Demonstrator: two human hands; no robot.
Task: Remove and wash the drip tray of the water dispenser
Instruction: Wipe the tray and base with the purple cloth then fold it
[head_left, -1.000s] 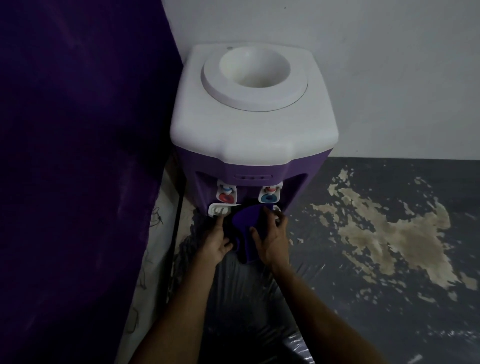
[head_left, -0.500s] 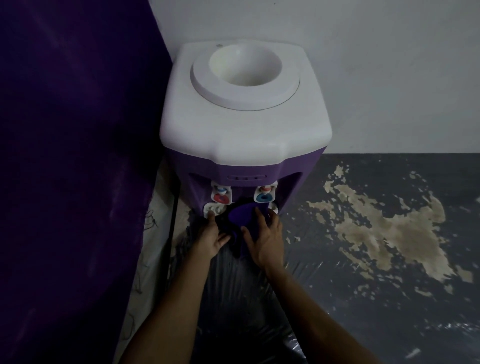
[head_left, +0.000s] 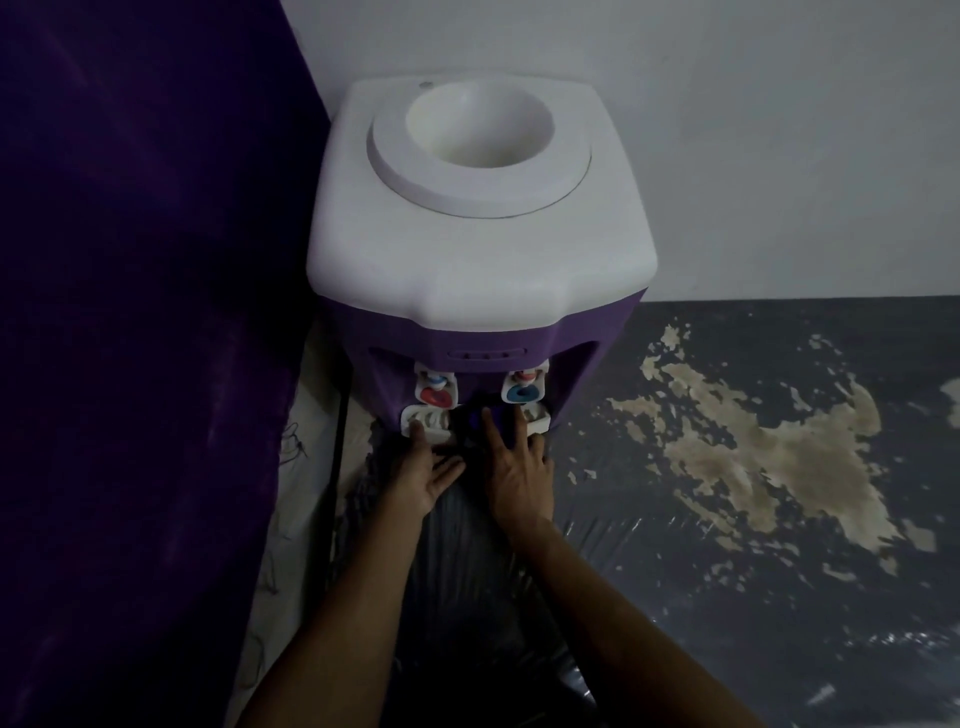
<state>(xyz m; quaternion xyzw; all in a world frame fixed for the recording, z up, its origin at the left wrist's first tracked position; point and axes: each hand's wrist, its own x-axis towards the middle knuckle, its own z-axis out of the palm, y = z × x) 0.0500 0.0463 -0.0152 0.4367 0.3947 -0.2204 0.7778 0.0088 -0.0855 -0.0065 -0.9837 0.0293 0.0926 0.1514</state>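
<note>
A: Where was the tray (head_left: 427, 420)?
B: At the dispenser (head_left: 478, 249) base, 6 o'clock, under both taps.
A: Hand states?
B: Left hand (head_left: 422, 470) lay flat, fingers extended onto the tray's left end. Right hand (head_left: 511, 467) lay flat, fingers spread across its right half.

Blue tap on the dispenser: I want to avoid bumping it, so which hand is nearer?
Right. The right hand reaches up just below the blue tap; the left hand lies off to its left, under the red tap.
</note>
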